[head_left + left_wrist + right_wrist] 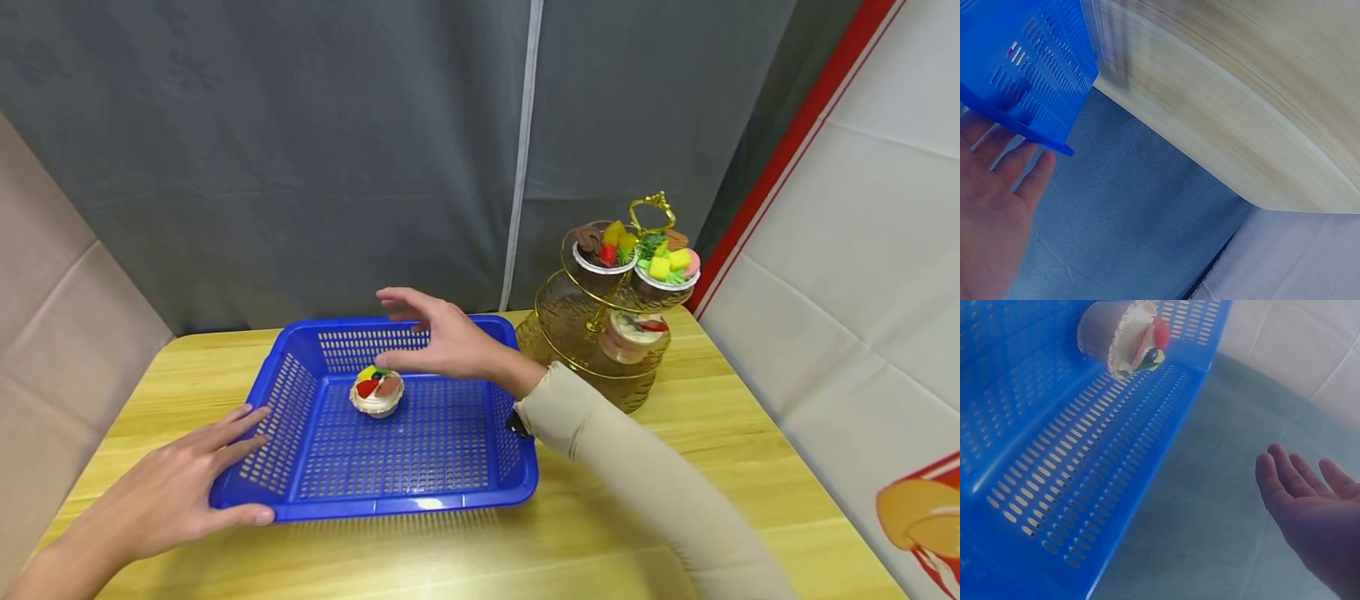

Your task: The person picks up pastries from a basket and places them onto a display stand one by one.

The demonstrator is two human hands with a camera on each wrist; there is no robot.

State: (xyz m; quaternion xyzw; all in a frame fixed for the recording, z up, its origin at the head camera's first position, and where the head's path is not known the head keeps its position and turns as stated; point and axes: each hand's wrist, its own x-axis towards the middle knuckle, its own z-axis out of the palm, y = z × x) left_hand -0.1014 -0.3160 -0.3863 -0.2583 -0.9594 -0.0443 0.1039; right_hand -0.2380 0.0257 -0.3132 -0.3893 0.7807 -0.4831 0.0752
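A blue plastic basket (420, 506) stands on the table, and inside it toward the left sits a fruit-topped cupcake (377, 402) with white cream. My left hand (176, 479) rests on the basket's left rim, fingers extended over the edge and thumb along the front corner. Over the back of the basket my right hand (450, 342) hovers with nothing in it, fingers loosely bent and apart from the thumb. In the right wrist view the cupcake (1124, 340) stands in the basket, apart from the right hand (1310, 500).
At the right is a tiered stand with a gold handle (652, 213). Its top tier holds a chocolate cupcake (604, 260) and a green-topped cupcake (667, 275); a cream dessert cup (628, 342) sits lower. A grey curtain (337, 167) hangs behind the wooden table (720, 467).
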